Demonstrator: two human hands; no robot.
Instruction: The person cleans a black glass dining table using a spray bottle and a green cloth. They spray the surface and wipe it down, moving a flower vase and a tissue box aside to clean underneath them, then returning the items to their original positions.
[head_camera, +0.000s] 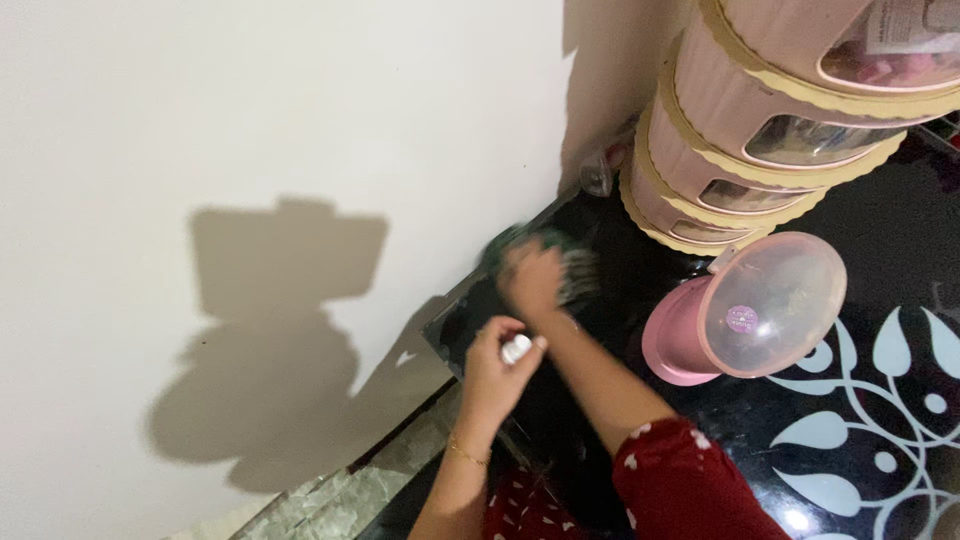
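My left hand (497, 372) is closed around a small white cap-like object (516, 348), held above the edge of a black glossy table (880, 240). My right hand (532, 280) reaches further out and presses on a blurred dark green thing (508, 243) near the table's far corner by the wall. Motion blur hides what that green thing is. Both forearms come in from the bottom, the right one in a red sleeve with white dots.
A pink round container (676, 340) with its clear lid (772, 303) swung open stands to the right of my hands. Behind it rises a stack of pink ribbed containers (740, 130) with cream rims. White floral patterns mark the tabletop. A cream wall (250, 150) fills the left.
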